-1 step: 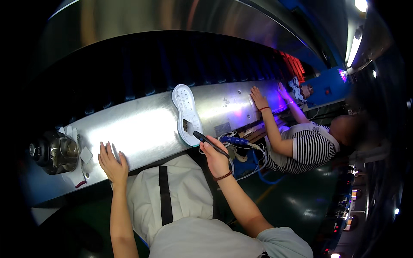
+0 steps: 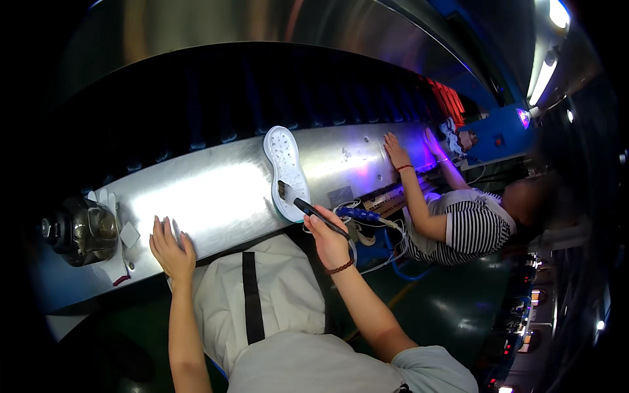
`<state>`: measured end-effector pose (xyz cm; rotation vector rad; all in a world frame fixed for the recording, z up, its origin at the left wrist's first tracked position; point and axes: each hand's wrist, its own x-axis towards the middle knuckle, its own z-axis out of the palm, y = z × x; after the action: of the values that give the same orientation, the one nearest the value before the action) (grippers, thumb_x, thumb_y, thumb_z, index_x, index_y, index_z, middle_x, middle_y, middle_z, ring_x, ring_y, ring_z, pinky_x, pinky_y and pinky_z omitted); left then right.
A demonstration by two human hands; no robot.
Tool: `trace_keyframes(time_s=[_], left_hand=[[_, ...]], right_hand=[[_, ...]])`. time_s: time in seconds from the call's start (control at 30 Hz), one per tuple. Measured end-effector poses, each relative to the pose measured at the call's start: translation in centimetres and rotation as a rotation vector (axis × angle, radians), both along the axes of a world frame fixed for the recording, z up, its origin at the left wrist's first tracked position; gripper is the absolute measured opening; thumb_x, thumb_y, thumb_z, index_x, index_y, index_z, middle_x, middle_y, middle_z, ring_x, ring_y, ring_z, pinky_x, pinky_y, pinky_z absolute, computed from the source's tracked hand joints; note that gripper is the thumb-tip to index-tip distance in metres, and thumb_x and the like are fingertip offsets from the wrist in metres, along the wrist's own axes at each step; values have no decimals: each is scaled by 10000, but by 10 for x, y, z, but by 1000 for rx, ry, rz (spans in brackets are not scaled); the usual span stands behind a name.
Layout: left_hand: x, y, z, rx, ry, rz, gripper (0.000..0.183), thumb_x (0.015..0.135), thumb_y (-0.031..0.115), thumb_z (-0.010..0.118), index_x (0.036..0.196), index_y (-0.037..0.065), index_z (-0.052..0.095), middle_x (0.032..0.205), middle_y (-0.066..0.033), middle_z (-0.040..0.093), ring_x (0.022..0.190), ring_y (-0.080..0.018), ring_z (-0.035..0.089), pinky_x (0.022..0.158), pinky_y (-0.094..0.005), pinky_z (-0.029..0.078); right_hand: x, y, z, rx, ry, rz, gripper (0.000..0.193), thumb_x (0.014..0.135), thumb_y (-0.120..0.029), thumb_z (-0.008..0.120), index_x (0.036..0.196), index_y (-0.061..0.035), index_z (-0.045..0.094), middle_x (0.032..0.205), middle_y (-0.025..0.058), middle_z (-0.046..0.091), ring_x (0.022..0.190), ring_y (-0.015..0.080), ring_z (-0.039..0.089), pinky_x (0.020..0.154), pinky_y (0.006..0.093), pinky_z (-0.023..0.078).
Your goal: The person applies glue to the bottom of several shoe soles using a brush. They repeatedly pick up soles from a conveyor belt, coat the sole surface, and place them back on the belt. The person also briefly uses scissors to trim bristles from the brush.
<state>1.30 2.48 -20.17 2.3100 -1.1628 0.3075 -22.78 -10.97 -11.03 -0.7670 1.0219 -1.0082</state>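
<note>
R hand [image 2: 329, 241] is wrapped around a slim black brush [image 2: 313, 212], fingers curled tight on the handle, tip aimed toward 11 o'clock onto the heel end of a white shoe sole [image 2: 285, 171]. The sole lies tread-up w/ small holes or studs showing, long axis running 12 to 6, on a shiny metal work surface [image 2: 216, 196]; prob. laid flat so the brush can reach its face. L hand [image 2: 171, 252] rests at approx. 8 o'clock from the sole, palm down on the metal edge, fingers spread and slack, holding nothing, likely bracing the body. A rounded dark pot [image 2: 82, 230] sits at far 9 o'clock. Blue-handled tool and cables [image 2: 359, 215] lie just at 3 o'clock of the R hand. Another person in a striped shirt [image 2: 468, 229] presses both hands on the same surface at 2 o'clock.
</note>
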Motion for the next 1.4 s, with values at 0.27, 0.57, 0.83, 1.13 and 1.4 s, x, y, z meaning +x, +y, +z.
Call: trace_keyframes(time_s=[0.27,0.57,0.83,1.13,1.4], left_hand=[[-1,4,-6,-41,-5,-2,385,695,84,449,1074,15,455,1173,-161,391,1060,-286,378,888,-387,269],[-1,6,-5,-49,8,10,372,617,62,461,985,33,506,1094,-143,445,988,-289,425,854,-394,299],[-1,3,-5,-80,-15,-14,309,621,49,472,925,31,527,1057,-141,471,951,-275,448,833,-368,310],[-3,3,-5,-49,23,-22,277,646,54,471,916,24,529,1065,-142,459,970,-277,430,858,-382,281],[-5,2,-3,-45,34,-9,274,658,61,476,926,28,525,1059,-141,454,971,-280,424,861,-389,277]], right_hand=[[12,-4,-7,30,71,37,262,752,10,524,1004,49,466,903,120,539,800,179,555,719,255,462],[10,-16,0,79,-67,14,210,788,-49,482,988,16,477,890,119,549,823,198,554,713,282,471],[3,-10,19,53,-167,30,260,800,-94,480,1031,20,453,934,106,531,869,185,521,732,275,416],[-2,-9,13,73,-204,-16,242,796,-86,488,1019,2,461,919,90,531,850,179,527,678,259,420],[-3,-8,9,59,-255,15,218,797,-92,482,993,4,472,907,98,537,836,184,534,662,263,424]])
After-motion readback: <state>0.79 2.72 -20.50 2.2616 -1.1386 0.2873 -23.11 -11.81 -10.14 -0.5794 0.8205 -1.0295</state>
